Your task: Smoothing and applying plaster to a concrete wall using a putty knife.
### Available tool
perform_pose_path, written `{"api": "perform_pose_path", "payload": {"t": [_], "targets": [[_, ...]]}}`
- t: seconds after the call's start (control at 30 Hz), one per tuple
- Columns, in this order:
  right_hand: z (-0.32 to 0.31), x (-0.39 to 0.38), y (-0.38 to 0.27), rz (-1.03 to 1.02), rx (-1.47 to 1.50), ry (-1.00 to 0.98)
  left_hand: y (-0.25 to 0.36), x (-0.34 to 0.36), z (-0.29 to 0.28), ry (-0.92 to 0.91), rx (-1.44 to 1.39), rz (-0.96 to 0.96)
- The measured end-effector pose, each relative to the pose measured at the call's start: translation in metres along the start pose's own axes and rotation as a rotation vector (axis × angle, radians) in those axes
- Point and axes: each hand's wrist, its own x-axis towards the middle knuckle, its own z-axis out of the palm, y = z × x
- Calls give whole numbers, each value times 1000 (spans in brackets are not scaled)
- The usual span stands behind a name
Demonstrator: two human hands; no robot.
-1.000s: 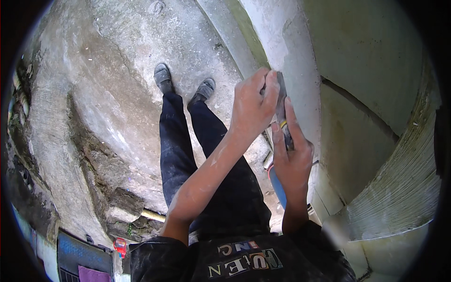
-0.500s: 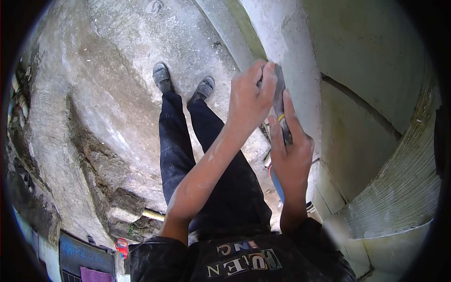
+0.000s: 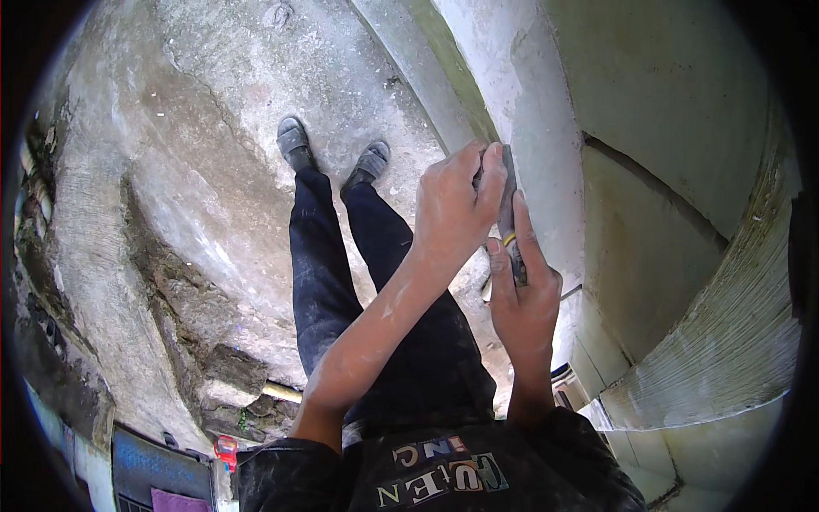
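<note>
My left hand (image 3: 465, 192) grips the upper part of a long, dark, flat tool (image 3: 508, 171) with a yellow band lower down, its fingers bent around it beside the pale wall edge (image 3: 546, 171). Just below, my right hand (image 3: 525, 303) holds the lower part of that tool, index finger and thumb lying along it. Both hands and forearms are dusted with pale powder. My fingers hide much of the tool, and I cannot tell whether it touches the wall.
A rough concrete floor (image 3: 213, 102) lies under my sandalled feet (image 3: 295, 141). Greenish plastered wall panels (image 3: 648, 102) rise on the right. Broken stone (image 3: 230, 375) with a yellowish pipe (image 3: 281, 391), a red item (image 3: 226, 452) and a purple cloth (image 3: 177, 502) are at the lower left.
Both hands and the tool rose slightly along the wall edge, then came back down, now a little lower than a second ago. The grip looks unchanged.
</note>
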Motion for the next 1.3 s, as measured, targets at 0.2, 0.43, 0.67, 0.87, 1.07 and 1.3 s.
{"api": "perform_pose_path", "payload": {"t": [0.2,0.43,0.67,0.87,1.07,1.3], "targets": [[2,6,-4,51,69,27,2,4,1,-18,15,8],[-4,10,-8,146,126,-34,2,11,7,7,-44,-39],[-6,3,10,-107,25,22,2,-8,9,0,-24,-62],[-2,3,9,-95,17,54,0,-4,8,10,2,-16],[-5,18,-1,9,68,-3,-1,5,10,48,-17,35],[-10,-3,8,-88,-38,8,-1,-12,11,0,-3,-43]]}}
